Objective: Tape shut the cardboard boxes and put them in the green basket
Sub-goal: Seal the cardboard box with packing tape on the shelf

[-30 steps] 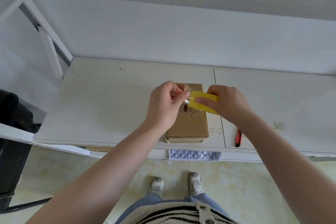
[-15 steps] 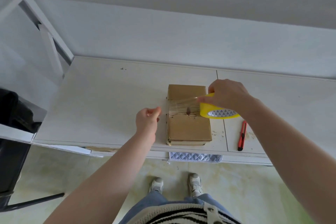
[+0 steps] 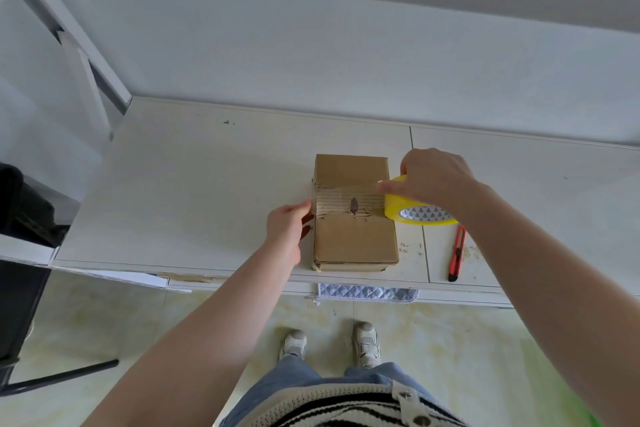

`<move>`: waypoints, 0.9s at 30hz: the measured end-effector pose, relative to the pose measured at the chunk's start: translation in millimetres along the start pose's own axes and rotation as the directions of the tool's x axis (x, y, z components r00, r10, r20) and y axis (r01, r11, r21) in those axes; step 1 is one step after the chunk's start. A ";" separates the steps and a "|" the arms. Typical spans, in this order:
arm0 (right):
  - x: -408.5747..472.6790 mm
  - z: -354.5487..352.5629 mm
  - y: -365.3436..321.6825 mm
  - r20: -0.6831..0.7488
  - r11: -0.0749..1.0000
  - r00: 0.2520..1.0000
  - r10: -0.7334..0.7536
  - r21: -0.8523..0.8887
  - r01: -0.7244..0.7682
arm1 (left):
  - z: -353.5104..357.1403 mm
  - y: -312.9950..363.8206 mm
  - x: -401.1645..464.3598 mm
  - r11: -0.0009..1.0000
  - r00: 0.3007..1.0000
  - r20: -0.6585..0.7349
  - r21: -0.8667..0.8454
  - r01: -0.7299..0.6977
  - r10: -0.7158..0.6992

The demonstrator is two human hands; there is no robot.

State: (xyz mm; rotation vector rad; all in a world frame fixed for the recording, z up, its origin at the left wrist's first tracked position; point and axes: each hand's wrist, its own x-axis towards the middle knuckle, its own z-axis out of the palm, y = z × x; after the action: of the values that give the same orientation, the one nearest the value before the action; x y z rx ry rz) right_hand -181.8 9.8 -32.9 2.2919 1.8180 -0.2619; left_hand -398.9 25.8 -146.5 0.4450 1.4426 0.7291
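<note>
A brown cardboard box (image 3: 353, 239) lies on the white table (image 3: 207, 184) near its front edge. A strip of clear tape (image 3: 346, 199) stretches across the box's top from left to right. My left hand (image 3: 285, 229) is at the box's left side, its thumb and fingertips pressing the tape end against that side. My right hand (image 3: 433, 177) grips a yellow tape roll (image 3: 420, 210) just past the box's right edge, a little above the table. A sliver of green (image 3: 595, 421) shows at the bottom right corner; what it is I cannot tell.
A red utility knife (image 3: 457, 253) lies on the table right of the box. A quilted cloth (image 3: 367, 291) hangs under the table's front edge. A white frame (image 3: 79, 45) stands at the far left, with a black object (image 3: 20, 211) below it.
My hands drew apart, pulling the tape out over the box. My left hand brought the tape end down to the box's left side while my right hand carried the roll past the right edge.
</note>
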 end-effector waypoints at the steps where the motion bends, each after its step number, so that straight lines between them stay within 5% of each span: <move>1: -0.1 0.6 -0.1 0.001 1.000 1.000 0.000 -0.007 0.000 | 1.1 0.6 0.2 1.000 1.000 0.005 0.006 0.015 -0.015; 4: -0.3 1.8 -0.1 -0.001 1.000 1.000 -0.001 -0.014 0.001 | 7.4 -2.4 -1.3 0.994 0.999 0.030 0.102 -0.026 0.023; 7: -2.2 2.4 -0.2 -0.005 1.000 1.000 0.004 -0.010 -0.004 | 9.7 -4.4 -5.4 0.937 0.968 0.032 0.244 -0.249 0.249; 9: -3.6 2.8 -0.6 -0.004 1.000 1.000 0.008 -0.008 -0.008 | 5.4 -3.0 -5.5 0.729 0.865 0.128 0.488 -0.481 0.485; 12: -5.4 1.9 -1.3 -0.003 1.000 1.000 0.005 -0.008 -0.005 | 0.1 -3.4 -4.3 0.504 0.762 0.272 0.613 -0.608 0.588; 17: -7.2 2.0 -2.0 -0.001 0.999 1.000 -0.005 -0.050 0.005 | 2.6 -1.1 -3.5 0.236 0.740 0.370 0.786 -0.572 0.562; 27: -1.5 16.6 24.0 0.074 0.992 0.995 0.072 0.098 -0.079 | 8.1 -3.9 -1.2 0.067 0.727 0.395 0.854 -0.516 0.562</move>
State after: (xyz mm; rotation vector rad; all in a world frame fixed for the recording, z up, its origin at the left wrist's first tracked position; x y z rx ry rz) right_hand -159.0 -1.3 -47.3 2.3812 1.7169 -0.4256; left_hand -390.2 23.5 -147.5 2.0713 1.6218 0.3258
